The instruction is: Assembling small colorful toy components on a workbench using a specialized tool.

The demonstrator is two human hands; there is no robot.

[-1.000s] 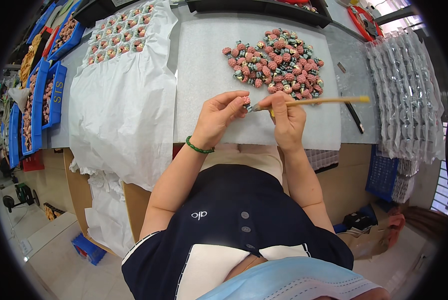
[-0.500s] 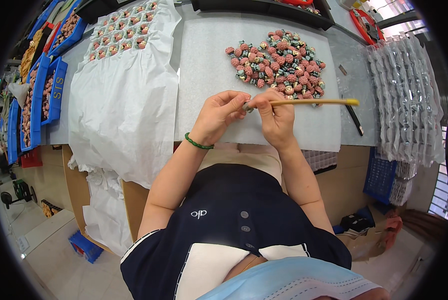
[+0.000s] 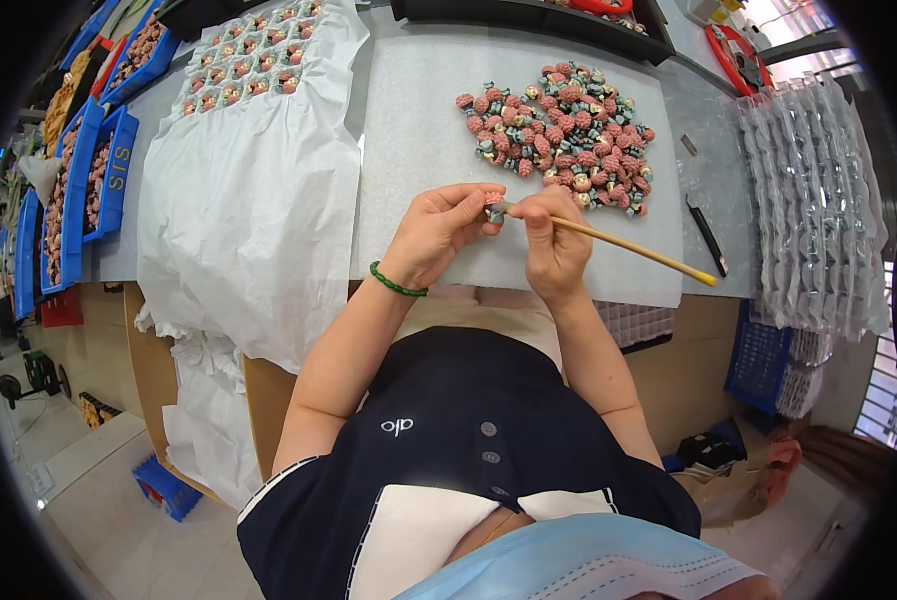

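Between the thumb and fingers of my left hand (image 3: 440, 232) is a small figurine (image 3: 494, 207) with a pink bumpy top and a grey lower part. My right hand (image 3: 556, 245) grips a thin wooden-handled brush (image 3: 640, 249) with a yellow end. Its handle slants down to the right, and its tip meets or nearly meets the figurine; my fingers partly hide the contact. Just beyond my hands lies a heap of similar pink and grey figurines (image 3: 568, 135) on a white foam sheet (image 3: 408, 120).
At the far left, a tray of figurines (image 3: 243, 62) sits on white paper (image 3: 243, 200). Blue bins (image 3: 118, 180) line the left side. Clear plastic trays (image 3: 813, 205) stand stacked at right, near a black-handled knife (image 3: 706, 235). A black tray (image 3: 528, 22) spans the back.
The brush has swung from nearly level to slanting, its yellow end now lower. The figurine in my left hand has been turned so that its pink top shows.
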